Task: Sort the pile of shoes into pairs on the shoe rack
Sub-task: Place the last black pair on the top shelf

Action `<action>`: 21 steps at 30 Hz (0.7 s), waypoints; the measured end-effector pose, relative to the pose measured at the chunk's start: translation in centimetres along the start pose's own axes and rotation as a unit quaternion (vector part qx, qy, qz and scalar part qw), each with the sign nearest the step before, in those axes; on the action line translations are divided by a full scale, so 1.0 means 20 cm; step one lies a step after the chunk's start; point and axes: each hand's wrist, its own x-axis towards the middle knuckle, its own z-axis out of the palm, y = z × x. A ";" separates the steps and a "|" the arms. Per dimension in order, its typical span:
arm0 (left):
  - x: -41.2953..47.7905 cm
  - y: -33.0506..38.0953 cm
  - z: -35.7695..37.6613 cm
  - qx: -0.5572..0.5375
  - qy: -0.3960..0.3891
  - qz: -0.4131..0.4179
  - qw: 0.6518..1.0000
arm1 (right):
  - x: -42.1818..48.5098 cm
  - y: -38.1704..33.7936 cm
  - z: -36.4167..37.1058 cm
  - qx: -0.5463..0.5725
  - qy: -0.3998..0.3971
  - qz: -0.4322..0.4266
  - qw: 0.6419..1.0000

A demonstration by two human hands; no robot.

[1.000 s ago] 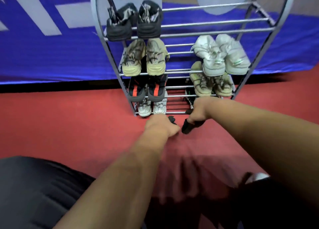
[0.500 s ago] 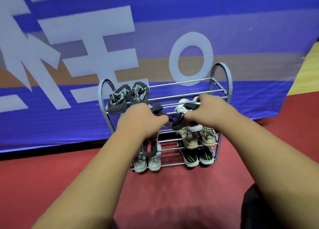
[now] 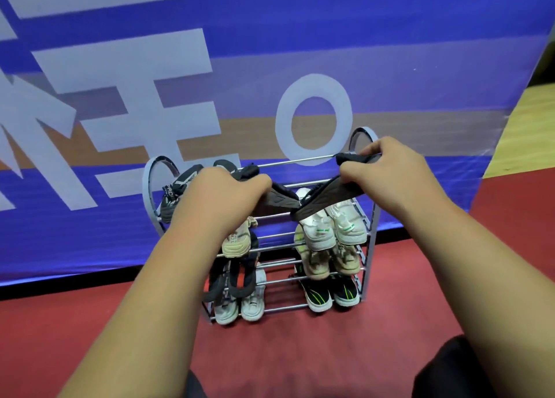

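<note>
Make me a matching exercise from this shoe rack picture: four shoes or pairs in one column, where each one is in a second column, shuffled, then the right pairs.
Shoes
1. white shoes with green marks
2. black shoes with green stripes
3. pale grey shoes
4. dark shoe

Places on the shoe rack
a. bottom shelf, left side
b. gripped by the right hand, over the top shelf
c. second shelf from the top, right side
d. bottom shelf, right side

Pairs: 1-c, 2-d, 3-a, 4-b
</note>
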 end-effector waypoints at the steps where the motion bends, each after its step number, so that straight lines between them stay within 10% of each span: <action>1: 0.01 0.02 -0.01 -0.011 0.008 -0.002 1.000 | 0.03 0.01 -0.01 0.010 0.009 0.000 1.000; 21: 0.43 0.02 0.83 -0.071 0.065 0.050 0.994 | 0.45 0.36 0.36 0.091 0.076 -0.017 0.993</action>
